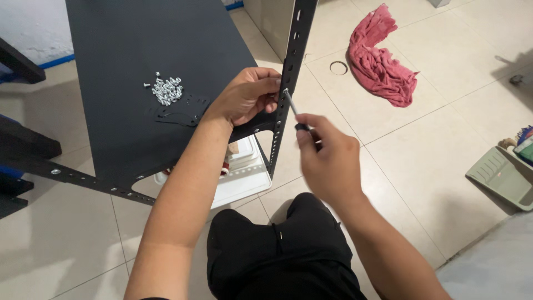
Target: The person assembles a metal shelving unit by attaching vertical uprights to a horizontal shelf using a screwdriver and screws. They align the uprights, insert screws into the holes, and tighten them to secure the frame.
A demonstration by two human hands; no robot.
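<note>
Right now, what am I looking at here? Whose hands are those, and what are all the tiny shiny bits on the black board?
The camera sits on a person's head and looks down, so you see their own two arms and their knee in black trousers. The left hand grips a black metal post with holes where it meets a flat black shelf panel. The right hand holds a screwdriver, its tip against the post. The shiny bits are a small pile of silver screws lying on the panel, beside a flat black bracket. On the tiled floor lie a crumpled red cloth and a grey-green tray. A white box sits under the panel.
</note>
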